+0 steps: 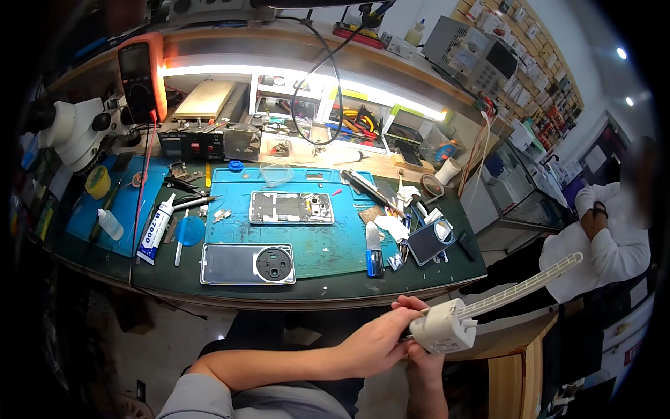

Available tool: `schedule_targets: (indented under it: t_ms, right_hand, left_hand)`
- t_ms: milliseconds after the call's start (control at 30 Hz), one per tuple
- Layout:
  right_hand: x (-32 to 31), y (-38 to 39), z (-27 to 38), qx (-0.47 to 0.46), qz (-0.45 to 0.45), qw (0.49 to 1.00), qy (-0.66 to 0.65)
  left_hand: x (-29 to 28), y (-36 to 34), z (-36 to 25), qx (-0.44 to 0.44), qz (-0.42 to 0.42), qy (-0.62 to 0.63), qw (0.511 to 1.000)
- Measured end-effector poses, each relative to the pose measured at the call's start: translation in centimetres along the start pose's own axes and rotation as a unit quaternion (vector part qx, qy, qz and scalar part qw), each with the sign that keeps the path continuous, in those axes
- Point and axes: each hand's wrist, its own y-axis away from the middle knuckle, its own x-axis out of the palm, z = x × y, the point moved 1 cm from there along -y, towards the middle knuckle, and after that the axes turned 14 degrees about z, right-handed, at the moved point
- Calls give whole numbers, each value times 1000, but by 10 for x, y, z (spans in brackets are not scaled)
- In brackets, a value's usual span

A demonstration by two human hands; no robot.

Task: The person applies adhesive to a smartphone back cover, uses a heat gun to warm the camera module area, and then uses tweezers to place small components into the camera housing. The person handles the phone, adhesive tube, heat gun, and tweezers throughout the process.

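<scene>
My left hand (373, 342) and my right hand (423, 370) are closed together on a white plastic device (444, 328) with a long slotted arm pointing up and right, below the bench's front edge. My fingers hide part of the device. On the blue mat (321, 248) lies an opened phone (291, 208) with its inner parts showing. Nearer the front edge lies a phone back cover (234, 263) with a round camera ring. A blue-handled tool (373, 262) lies to its right.
The dark green bench (328, 290) holds a microscope (80, 129), an orange multimeter (142, 77), a power unit (192, 143), a glue tube (150, 237) and a small screen (429, 241). A person in white (593, 251) with crossed arms is at the right, beside a wooden cabinet (509, 377).
</scene>
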Motion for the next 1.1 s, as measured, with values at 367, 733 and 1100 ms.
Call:
schedule_targets:
  t_ms: [367, 733, 1100]
  right_hand:
    - [41, -1, -29, -125, -196, 959, 162]
    - [61, 5, -35, -60, -251, 959, 121]
    - [26, 71, -7, 160, -90, 982, 52]
  left_hand:
    - [23, 26, 19, 85, -79, -178, 977]
    - [13, 29, -28, 148, -30, -58, 987]
    - [-17, 8, -14, 205, 208, 110, 950]
